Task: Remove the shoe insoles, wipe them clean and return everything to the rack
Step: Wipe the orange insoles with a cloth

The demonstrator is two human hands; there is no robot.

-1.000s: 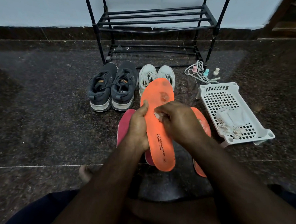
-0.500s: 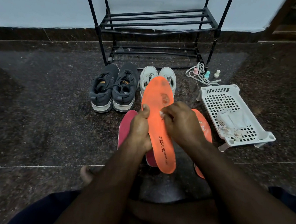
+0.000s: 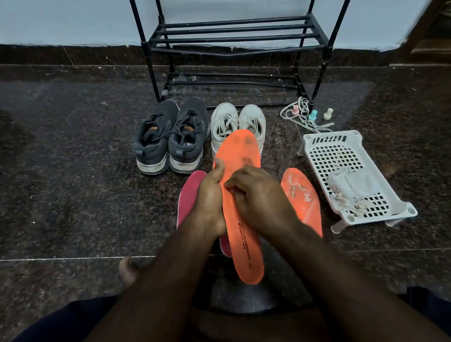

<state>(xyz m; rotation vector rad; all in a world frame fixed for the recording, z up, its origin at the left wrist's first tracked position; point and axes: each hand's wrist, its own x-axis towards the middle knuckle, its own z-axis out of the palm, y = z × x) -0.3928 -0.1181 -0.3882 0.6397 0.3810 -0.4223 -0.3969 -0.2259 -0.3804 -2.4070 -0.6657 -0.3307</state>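
Granite floor (image 3: 61, 181) below; left hand (image 3: 210, 198) gripped the "Campus Memorytech Lite" orange insole (image 3: 245, 235), right hand (image 3: 257, 195) pinched something against it.

1 head-worn wide-angle camera looks forward and steeply down from a person seated on the dark speckled stone floor (image 3: 61, 181). Forearms and both hands fill the near lower centre; the black metal-bar shoe rack (image 3: 234, 35) against the pale wall (image 3: 51, 17) lies farthest, at top. Straight edges bow near the frame's borders.
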